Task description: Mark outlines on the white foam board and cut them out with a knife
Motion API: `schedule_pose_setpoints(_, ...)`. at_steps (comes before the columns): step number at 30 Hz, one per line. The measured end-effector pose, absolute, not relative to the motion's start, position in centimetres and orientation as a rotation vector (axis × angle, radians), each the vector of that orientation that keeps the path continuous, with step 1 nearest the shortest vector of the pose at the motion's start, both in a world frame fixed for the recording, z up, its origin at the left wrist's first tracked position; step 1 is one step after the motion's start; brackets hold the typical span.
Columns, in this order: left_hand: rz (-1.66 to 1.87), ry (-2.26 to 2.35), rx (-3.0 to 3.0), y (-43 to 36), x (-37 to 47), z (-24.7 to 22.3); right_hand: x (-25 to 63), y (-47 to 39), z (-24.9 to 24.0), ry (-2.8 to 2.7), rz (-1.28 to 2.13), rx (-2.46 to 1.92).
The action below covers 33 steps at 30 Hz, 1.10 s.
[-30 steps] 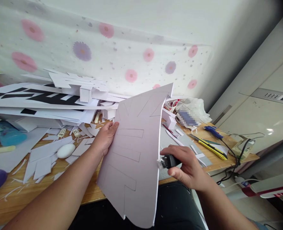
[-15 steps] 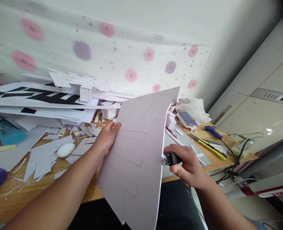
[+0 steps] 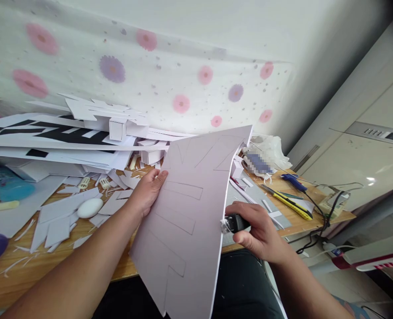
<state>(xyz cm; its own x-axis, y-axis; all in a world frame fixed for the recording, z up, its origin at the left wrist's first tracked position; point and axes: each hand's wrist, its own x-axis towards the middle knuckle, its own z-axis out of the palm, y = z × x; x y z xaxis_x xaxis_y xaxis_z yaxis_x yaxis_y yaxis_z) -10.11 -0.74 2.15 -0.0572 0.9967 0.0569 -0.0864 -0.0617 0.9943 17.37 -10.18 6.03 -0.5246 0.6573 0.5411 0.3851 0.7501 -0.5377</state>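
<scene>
A large white foam board (image 3: 179, 208) with pencilled outlines stands tilted in front of me, slightly bowed. My left hand (image 3: 151, 190) grips its left edge, with the thumb on the near face and the other fingers mostly hidden behind. At the right edge, my right hand (image 3: 258, 228) holds a small black tool (image 3: 236, 223). The tool's pale head, with white shreds on it, touches the board's edge. I cannot make out what kind of tool it is.
Foam board scraps (image 3: 58, 221) and a white egg-shaped object (image 3: 90, 207) lie on the wooden table (image 3: 116, 268) at left. Stacked white sheets (image 3: 66, 141) are behind. A yellow utility knife (image 3: 291, 204), a blue glue gun (image 3: 294, 182) and cables (image 3: 325, 226) are at right.
The board has tipped a little, its top right corner moving down and right and its lower end left. Both hands keep their holds; the tool stays against the edge.
</scene>
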Motion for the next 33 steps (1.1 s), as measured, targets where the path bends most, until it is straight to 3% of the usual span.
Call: schedule_pose_setpoints(33, 1.339, 1.175, 1.132, -0.5, -10.2, 2.1, 17.0, -10.8, 6.0, -2.235, 0.472, -0.761)
